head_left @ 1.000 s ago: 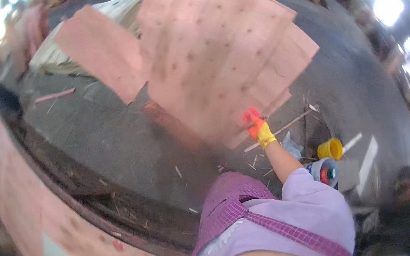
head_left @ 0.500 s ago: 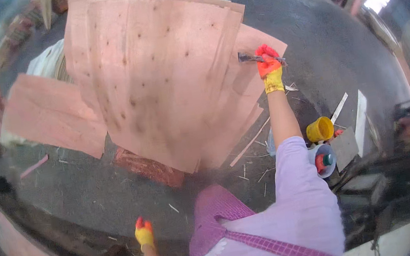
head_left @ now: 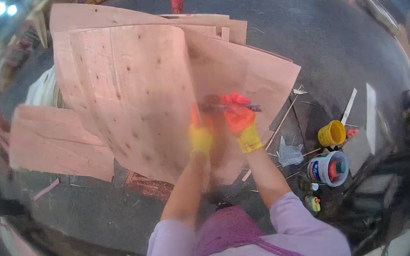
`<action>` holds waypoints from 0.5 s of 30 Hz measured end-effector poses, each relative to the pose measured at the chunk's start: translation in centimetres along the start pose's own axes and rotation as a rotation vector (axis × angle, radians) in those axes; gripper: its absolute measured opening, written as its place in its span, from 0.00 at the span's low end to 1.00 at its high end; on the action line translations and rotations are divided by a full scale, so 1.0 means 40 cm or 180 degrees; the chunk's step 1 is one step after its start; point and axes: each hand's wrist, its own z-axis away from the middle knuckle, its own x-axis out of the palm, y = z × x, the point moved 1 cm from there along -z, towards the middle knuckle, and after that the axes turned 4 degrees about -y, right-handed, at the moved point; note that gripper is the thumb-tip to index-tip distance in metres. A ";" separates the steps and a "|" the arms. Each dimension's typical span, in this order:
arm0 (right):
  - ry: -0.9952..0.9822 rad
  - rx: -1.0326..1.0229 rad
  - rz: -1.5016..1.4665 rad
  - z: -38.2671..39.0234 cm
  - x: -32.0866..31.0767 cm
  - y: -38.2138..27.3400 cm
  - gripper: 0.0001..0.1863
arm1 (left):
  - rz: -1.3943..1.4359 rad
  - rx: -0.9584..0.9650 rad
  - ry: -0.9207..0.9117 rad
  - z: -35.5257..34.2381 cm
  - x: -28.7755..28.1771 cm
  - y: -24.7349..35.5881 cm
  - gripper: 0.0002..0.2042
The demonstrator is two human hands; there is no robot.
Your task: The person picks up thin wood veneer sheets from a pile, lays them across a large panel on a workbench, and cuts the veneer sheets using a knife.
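A pile of thin, pinkish wood veneer sheets [head_left: 244, 70] lies before me. The top veneer sheet [head_left: 129, 75], dotted with dark knots, has its right edge raised and bowed to the left. At that edge is my left hand [head_left: 199, 135], in a yellow and orange glove, blurred, its fingers closed on the sheet. Just right of it, my right hand [head_left: 241, 120], gloved alike, is closed around a dark, slim, brush-like tool [head_left: 253, 107]. The tool's broader end lies in blur near the lifted edge.
At right stand a yellow tub [head_left: 331, 134] and a white bucket [head_left: 321, 170] with a red, green-capped container inside. A clear plastic bag [head_left: 290, 152], a small bottle [head_left: 313, 203] and wood strips [head_left: 350, 106] lie nearby. Another veneer sheet [head_left: 55, 141] lies left.
My left hand has come up from low on the left to the top sheet, whose right edge is now raised leftward. My right hand has moved left and nearer with the tool.
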 end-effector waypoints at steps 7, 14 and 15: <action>-0.0663 0.1105 0.0705 0.034 0.064 -0.071 0.24 | -0.2682 0.0612 -0.0169 0.061 -0.251 -0.114 0.13; -0.1813 0.2042 0.2077 0.111 0.109 0.307 0.30 | -0.0700 -0.0001 0.0502 0.250 -0.520 -0.170 0.05; -0.1239 0.2829 0.1349 0.137 0.129 0.372 0.31 | -0.0312 -0.0184 0.0699 0.269 -0.530 -0.172 0.04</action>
